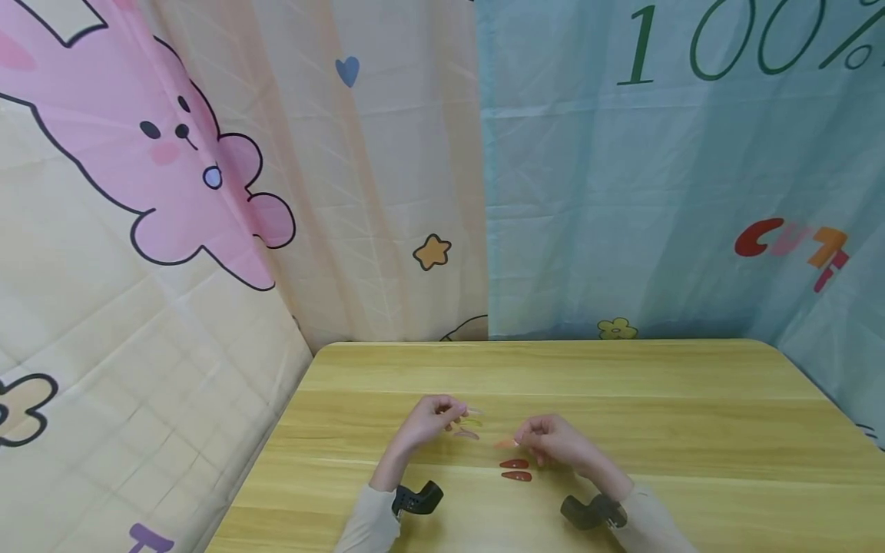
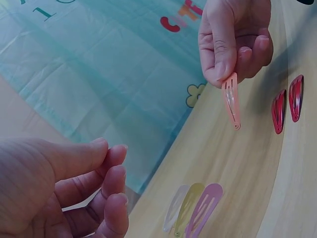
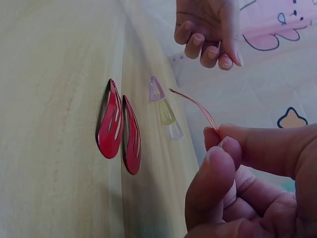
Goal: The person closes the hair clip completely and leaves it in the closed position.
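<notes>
Between its thumb and forefinger my right hand (image 1: 553, 439) pinches an orange snap hair clip (image 2: 231, 101) by one end, the narrow tip pointing away from the fingers. My left hand (image 1: 435, 415) hovers with loosely bent fingers (image 2: 116, 178), thumb and forefinger close together and nothing visible between them. Near it on the table lie a purple hair clip (image 2: 205, 208), a yellow one (image 2: 189, 206) and a whitish one (image 2: 175, 206), side by side. Two red hair clips, one (image 3: 110, 124) beside the other (image 3: 132, 139), lie near the right hand.
The wooden table (image 1: 588, 376) reaches back to a hanging printed cloth, beige on the left (image 1: 387, 169) and blue-green on the right (image 1: 588, 192). A black device sits on each wrist, left (image 1: 418, 499) and right (image 1: 593, 512).
</notes>
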The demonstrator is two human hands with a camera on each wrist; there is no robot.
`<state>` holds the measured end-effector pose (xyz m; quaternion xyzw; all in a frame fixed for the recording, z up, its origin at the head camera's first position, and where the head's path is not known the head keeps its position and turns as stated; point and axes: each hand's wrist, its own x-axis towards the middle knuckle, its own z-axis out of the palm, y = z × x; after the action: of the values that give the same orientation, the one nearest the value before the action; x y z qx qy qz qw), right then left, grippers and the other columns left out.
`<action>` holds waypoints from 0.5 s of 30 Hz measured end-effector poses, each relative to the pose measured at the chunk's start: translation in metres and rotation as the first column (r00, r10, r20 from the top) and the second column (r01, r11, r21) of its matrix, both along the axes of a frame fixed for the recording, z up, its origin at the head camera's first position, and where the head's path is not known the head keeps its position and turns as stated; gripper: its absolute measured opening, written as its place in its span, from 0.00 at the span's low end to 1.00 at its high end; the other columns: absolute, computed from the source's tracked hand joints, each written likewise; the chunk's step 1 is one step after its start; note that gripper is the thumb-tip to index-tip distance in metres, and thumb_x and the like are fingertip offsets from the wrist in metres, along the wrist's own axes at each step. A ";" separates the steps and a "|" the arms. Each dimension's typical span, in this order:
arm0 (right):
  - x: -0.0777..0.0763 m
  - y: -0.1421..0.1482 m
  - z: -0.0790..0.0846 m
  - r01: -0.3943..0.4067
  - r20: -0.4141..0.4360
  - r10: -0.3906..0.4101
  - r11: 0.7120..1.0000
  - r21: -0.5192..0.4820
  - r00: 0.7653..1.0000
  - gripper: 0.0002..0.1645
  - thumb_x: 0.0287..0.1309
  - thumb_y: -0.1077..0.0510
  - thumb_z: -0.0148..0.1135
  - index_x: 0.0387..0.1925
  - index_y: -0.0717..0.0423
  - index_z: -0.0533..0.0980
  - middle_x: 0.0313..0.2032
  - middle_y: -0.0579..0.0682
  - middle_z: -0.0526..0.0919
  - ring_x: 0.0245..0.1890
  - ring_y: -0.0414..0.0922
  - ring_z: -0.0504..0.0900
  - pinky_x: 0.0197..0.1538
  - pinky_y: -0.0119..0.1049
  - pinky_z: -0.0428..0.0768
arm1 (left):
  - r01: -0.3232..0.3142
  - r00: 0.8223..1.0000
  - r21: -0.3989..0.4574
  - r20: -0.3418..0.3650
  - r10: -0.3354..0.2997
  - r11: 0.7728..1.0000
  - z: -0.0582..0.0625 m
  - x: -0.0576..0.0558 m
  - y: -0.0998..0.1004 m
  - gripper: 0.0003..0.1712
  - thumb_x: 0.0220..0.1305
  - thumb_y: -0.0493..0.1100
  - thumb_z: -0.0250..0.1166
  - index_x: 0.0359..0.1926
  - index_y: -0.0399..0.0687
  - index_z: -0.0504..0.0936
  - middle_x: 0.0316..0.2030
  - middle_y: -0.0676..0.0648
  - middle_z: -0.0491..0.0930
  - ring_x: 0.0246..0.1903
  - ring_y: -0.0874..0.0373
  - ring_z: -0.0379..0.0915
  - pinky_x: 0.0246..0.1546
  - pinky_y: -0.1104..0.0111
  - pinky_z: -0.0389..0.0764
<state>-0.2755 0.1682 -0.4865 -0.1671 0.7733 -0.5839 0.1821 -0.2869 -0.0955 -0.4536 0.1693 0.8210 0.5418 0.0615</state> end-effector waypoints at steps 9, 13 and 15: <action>0.000 0.001 -0.002 0.014 -0.060 -0.010 0.997 0.071 0.998 0.14 0.64 0.55 0.59 0.34 0.64 0.78 0.15 0.46 0.71 0.14 0.39 0.66 0.20 0.29 0.62 | 0.027 1.000 -0.004 -0.004 -0.027 1.000 -0.003 0.000 0.001 0.14 0.70 0.37 0.54 0.39 0.27 0.80 0.35 0.32 0.77 0.35 0.37 0.71 0.37 0.49 0.74; 0.000 0.001 -0.003 0.038 -0.075 -0.030 0.993 0.108 0.997 0.12 0.64 0.55 0.58 0.34 0.62 0.79 0.14 0.45 0.69 0.13 0.38 0.64 0.19 0.29 0.61 | 0.020 1.000 -0.007 0.015 -0.019 1.000 -0.012 -0.006 -0.001 0.14 0.70 0.42 0.57 0.38 0.34 0.82 0.36 0.37 0.78 0.32 0.49 0.71 0.35 0.55 0.75; 0.000 0.001 -0.003 0.051 -0.083 -0.041 0.991 0.122 0.996 0.12 0.64 0.56 0.58 0.33 0.62 0.79 0.13 0.45 0.69 0.13 0.38 0.63 0.18 0.29 0.60 | 0.018 1.000 -0.009 0.023 -0.017 1.000 -0.014 -0.007 -0.001 0.13 0.69 0.43 0.57 0.37 0.36 0.82 0.36 0.38 0.78 0.31 0.53 0.69 0.34 0.57 0.75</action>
<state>-0.2755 0.1691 -0.4895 -0.1606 0.8185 -0.5316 0.1474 -0.2944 -0.0962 -0.4673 0.1700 0.8211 0.5395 0.0764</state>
